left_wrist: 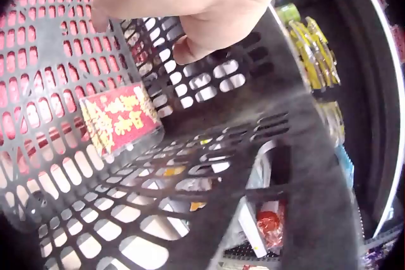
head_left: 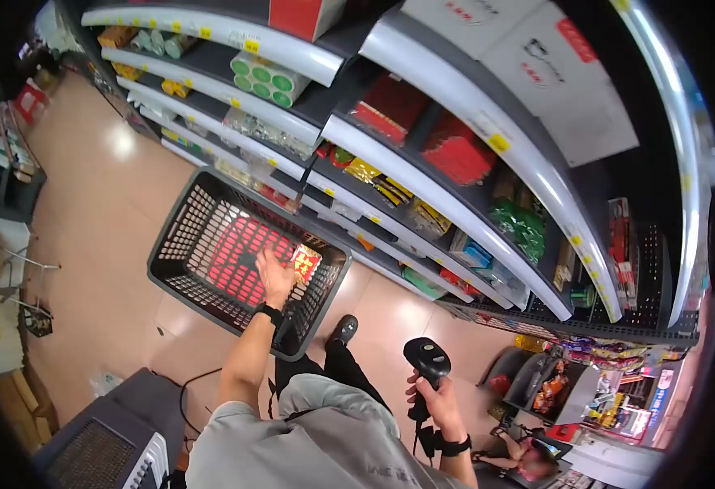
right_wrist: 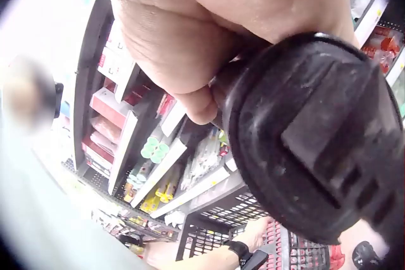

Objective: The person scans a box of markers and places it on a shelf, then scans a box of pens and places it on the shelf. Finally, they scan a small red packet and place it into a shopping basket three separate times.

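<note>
A black slotted shopping basket (head_left: 312, 346) stands by the shelves, and my left hand (head_left: 273, 277) reaches down inside it. Lying on the basket floor is a small red and yellow packet (left_wrist: 123, 118) with yellow lettering. In the left wrist view, my fingers hang loosely bent above the packet, apart from it and holding nothing. My right hand (head_left: 435, 399) grips a black handheld barcode scanner (head_left: 427, 359) by its handle. The scanner's dark head (right_wrist: 310, 137) fills much of the right wrist view.
Tiered shelves (head_left: 447, 187) with price tags and packaged goods curve along the far side and right. Red shows through the basket floor's slots. A grey heater-like box (head_left: 113, 432) stands lower left, a cable beside it. Another person (head_left: 528, 456) is at lower right.
</note>
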A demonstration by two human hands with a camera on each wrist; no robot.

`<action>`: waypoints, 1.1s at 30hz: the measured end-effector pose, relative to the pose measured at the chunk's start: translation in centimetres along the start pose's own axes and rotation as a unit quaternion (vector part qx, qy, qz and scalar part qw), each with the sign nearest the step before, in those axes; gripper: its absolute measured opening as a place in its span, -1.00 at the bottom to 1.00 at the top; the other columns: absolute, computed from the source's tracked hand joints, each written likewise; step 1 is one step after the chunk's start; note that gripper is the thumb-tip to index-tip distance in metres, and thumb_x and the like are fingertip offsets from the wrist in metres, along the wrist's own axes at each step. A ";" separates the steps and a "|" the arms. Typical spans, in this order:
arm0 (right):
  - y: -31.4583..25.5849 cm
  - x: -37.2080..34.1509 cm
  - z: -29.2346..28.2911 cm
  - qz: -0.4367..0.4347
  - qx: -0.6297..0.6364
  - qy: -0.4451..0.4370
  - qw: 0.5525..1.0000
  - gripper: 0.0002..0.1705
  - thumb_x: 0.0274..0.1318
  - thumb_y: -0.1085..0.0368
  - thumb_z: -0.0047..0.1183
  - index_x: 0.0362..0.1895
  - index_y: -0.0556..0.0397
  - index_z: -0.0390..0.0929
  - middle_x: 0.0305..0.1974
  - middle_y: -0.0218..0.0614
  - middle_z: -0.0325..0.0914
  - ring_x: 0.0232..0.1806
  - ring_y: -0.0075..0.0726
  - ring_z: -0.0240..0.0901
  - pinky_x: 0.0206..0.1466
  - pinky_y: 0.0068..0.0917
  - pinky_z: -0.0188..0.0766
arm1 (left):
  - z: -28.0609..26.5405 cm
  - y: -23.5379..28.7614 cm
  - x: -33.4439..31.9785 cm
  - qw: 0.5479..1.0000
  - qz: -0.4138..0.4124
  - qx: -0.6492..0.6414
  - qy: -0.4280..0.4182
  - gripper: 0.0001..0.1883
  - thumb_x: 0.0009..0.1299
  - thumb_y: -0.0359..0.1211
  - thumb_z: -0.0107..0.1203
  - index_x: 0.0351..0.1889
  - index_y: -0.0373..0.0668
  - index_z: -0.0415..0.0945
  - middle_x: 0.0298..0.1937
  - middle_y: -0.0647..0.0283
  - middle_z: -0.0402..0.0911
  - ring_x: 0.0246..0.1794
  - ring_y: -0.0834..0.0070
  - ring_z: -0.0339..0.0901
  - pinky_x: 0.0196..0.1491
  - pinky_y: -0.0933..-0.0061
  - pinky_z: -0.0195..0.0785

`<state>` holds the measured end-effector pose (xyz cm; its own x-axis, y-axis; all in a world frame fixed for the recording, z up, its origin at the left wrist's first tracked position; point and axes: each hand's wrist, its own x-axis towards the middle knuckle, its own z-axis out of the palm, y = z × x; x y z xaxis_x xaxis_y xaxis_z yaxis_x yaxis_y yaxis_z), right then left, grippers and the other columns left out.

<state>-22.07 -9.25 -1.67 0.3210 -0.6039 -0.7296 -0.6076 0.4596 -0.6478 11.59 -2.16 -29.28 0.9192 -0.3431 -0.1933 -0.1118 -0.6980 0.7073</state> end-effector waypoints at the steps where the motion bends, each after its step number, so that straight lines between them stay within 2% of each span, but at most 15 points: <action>1: -0.1 0.3 -0.6 -0.008 -0.017 -0.016 1.000 -0.73 0.22 0.31 0.00 -0.05 0.19 0.45 -0.23 -0.25 0.54 -0.34 -0.38 0.56 -0.32 -0.43 0.58 | -1.0 0.8 -0.2 0.999 0.014 -0.020 0.025 -0.29 0.06 -0.43 0.23 0.24 -0.26 0.24 0.18 -0.06 0.29 0.23 -0.05 0.21 0.29 0.09 0.10; 3: -1.0 0.5 -1.3 -0.029 -0.022 -0.031 0.999 -0.73 0.23 0.30 0.01 -0.06 0.20 0.45 -0.24 -0.26 0.54 -0.34 -0.40 0.55 -0.33 -0.44 0.57 | -2.9 2.7 -0.2 0.997 0.038 -0.041 0.060 -0.30 0.07 -0.43 0.22 0.24 -0.26 0.24 0.19 -0.06 0.29 0.24 -0.05 0.20 0.30 0.09 0.09; 5: -1.5 1.1 -2.3 -0.040 -0.040 -0.053 0.997 -0.71 0.22 0.27 0.04 -0.07 0.21 0.45 -0.25 -0.25 0.55 -0.36 -0.41 0.55 -0.34 -0.45 0.57 | -4.6 5.3 -0.4 0.985 0.107 -0.062 0.124 -0.31 0.09 -0.44 0.21 0.23 -0.28 0.25 0.20 -0.05 0.30 0.25 -0.05 0.19 0.31 0.09 0.07; 7: -2.1 1.6 -3.1 -0.071 -0.034 -0.064 0.995 -0.69 0.22 0.25 0.05 -0.07 0.22 0.45 -0.25 -0.24 0.56 -0.36 -0.41 0.56 -0.34 -0.45 0.58 | -8.1 10.5 -1.0 0.981 0.141 -0.065 0.120 -0.35 0.09 -0.44 0.19 0.21 -0.29 0.28 0.21 -0.05 0.30 0.25 -0.04 0.20 0.31 0.07 0.07; 8: -2.8 1.5 -3.4 -0.081 -0.039 -0.057 0.994 -0.68 0.21 0.24 0.07 -0.06 0.23 0.45 -0.25 -0.24 0.56 -0.36 -0.41 0.56 -0.34 -0.45 0.58 | -9.2 12.8 -1.1 0.968 0.194 -0.079 0.140 -0.38 0.09 -0.44 0.18 0.18 -0.29 0.31 0.19 -0.05 0.31 0.23 -0.03 0.21 0.30 0.07 0.08; 9: -3.3 1.5 -3.4 -0.103 -0.004 -0.038 0.994 -0.63 0.12 0.18 0.17 -0.19 0.26 0.48 -0.44 -0.21 0.59 -0.49 -0.44 0.54 -0.39 -0.49 0.51 | -10.0 15.0 -1.1 0.952 0.245 -0.092 0.159 -0.41 0.09 -0.44 0.18 0.15 -0.28 0.34 0.18 -0.05 0.32 0.21 -0.03 0.22 0.28 0.07 0.09; 12: -3.7 1.7 -5.0 -0.127 -0.003 -0.033 0.991 -0.63 0.11 0.18 0.18 -0.20 0.27 0.47 -0.44 -0.21 0.60 -0.49 -0.45 0.53 -0.39 -0.50 0.51 | -11.9 20.6 -0.6 0.909 0.359 -0.088 0.192 -0.50 0.09 -0.41 0.17 0.05 -0.27 0.42 0.13 -0.05 0.37 0.15 -0.02 0.27 0.22 0.06 0.15; 15: -3.3 1.6 -6.5 -0.153 0.013 -0.020 0.988 -0.63 0.11 0.18 0.18 -0.20 0.28 0.47 -0.45 -0.20 0.60 -0.50 -0.44 0.54 -0.41 -0.49 0.51 | -12.7 25.4 0.7 0.891 0.412 -0.053 0.183 -0.53 0.10 -0.38 0.17 0.02 -0.25 0.44 0.12 -0.03 0.38 0.16 0.00 0.28 0.22 0.05 0.16; 17: -3.0 1.1 -7.7 -0.156 0.017 -0.012 0.988 -0.63 0.12 0.18 0.16 -0.22 0.29 0.50 -0.44 -0.21 0.59 -0.48 -0.41 0.56 -0.41 -0.47 0.53 | -12.2 27.7 2.3 0.886 0.423 -0.025 0.190 -0.56 0.09 -0.34 0.18 -0.02 -0.23 0.46 0.12 -0.02 0.38 0.16 0.00 0.28 0.22 0.04 0.16; 19: -2.3 1.0 -8.8 -0.149 0.024 -0.010 0.988 -0.63 0.20 0.23 0.08 -0.02 0.25 0.43 -0.24 -0.19 0.57 -0.37 -0.39 0.56 -0.36 -0.42 0.60 | -11.6 29.6 4.2 0.879 0.435 -0.013 0.195 -0.57 0.07 -0.31 0.21 -0.06 -0.20 0.50 0.11 -0.02 0.40 0.16 0.00 0.30 0.20 0.04 0.18; 23: -0.4 0.9 -10.6 -0.155 0.070 0.025 0.985 -0.63 0.20 0.23 0.07 -0.02 0.24 0.42 -0.26 -0.18 0.57 -0.38 -0.37 0.56 -0.38 -0.42 0.59 | -10.7 32.8 6.4 0.878 0.439 0.026 0.187 -0.62 0.09 -0.27 0.21 -0.13 -0.20 0.56 0.06 -0.01 0.46 0.14 0.01 0.32 0.20 0.06 0.19; 25: 0.7 0.9 -11.4 -0.189 0.113 0.057 0.974 -0.63 0.20 0.22 0.07 -0.03 0.23 0.42 -0.27 -0.18 0.55 -0.39 -0.36 0.55 -0.39 -0.42 0.59 | -10.3 34.3 7.0 0.896 0.406 0.060 0.171 -0.62 0.10 -0.24 0.20 -0.12 -0.19 0.58 0.03 0.00 0.51 0.11 0.01 0.36 0.20 0.06 0.20; 27: 1.3 0.6 -12.0 -0.194 0.131 0.082 0.969 -0.63 0.22 0.20 0.05 -0.03 0.22 0.42 -0.26 -0.18 0.54 -0.40 -0.37 0.54 -0.42 -0.42 0.59 | -10.0 35.4 7.9 0.889 0.423 0.070 0.161 -0.58 0.13 -0.14 0.18 -0.12 -0.19 0.60 -0.04 -0.01 0.56 0.06 0.00 0.41 0.17 0.05 0.23; 30: 2.1 0.4 -12.7 -0.187 0.141 0.105 0.967 -0.64 0.22 0.21 0.04 -0.03 0.23 0.42 -0.26 -0.19 0.54 -0.39 -0.36 0.54 -0.42 -0.42 0.59 | -8.6 36.0 10.0 0.870 0.418 0.202 0.167 -0.45 0.10 0.10 0.16 -0.16 -0.17 0.64 -0.09 -0.02 0.60 -0.01 0.01 0.48 0.10 0.02 0.27; 33: 2.8 0.3 -13.2 -0.180 0.168 0.116 0.962 -0.64 0.23 0.21 0.04 -0.04 0.24 0.42 -0.26 -0.19 0.54 -0.39 -0.37 0.54 -0.41 -0.43 0.58 | -8.0 36.4 11.1 0.899 0.340 0.258 0.101 -0.33 0.04 0.14 0.19 -0.07 -0.22 0.60 -0.01 0.01 0.58 -0.03 0.04 0.52 0.10 0.03 0.27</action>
<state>-33.27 -16.80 -0.77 0.2727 -0.8746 -0.4009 -0.2058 0.3540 -0.9123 20.71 -26.38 -0.20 0.6163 -0.7158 0.3282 -0.7858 -0.5863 0.1968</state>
